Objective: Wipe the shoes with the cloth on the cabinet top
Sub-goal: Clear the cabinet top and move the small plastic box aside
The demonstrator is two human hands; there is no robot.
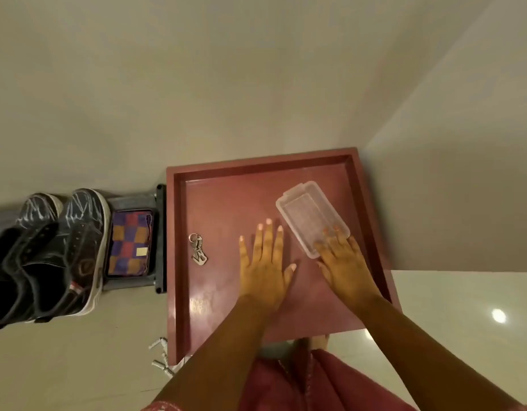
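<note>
Now we rest left hand (pixel 263 266) flat, fingers spread, mid cabinet top (pixel 223 203); right hand (pixel 343 262) fingers straight on clear box (pixel 312 218), holding nothing; cloth (pixel 130 243) untouched beside shoes (pixel 49 256).

We see both hands flat on the red cabinet top (pixel 226 203), fingers straight. Left hand (pixel 263 268) rests palm down mid-surface. Right hand (pixel 345 262) has fingertips on the near end of a clear plastic container (pixel 309 215). Keys (pixel 198 250) lie left of the left hand. Off the cabinet's left edge: checkered cloth (pixel 130 243) on a grey rack (pixel 158 238), black shoes (pixel 49 253) just beside it.
</note>
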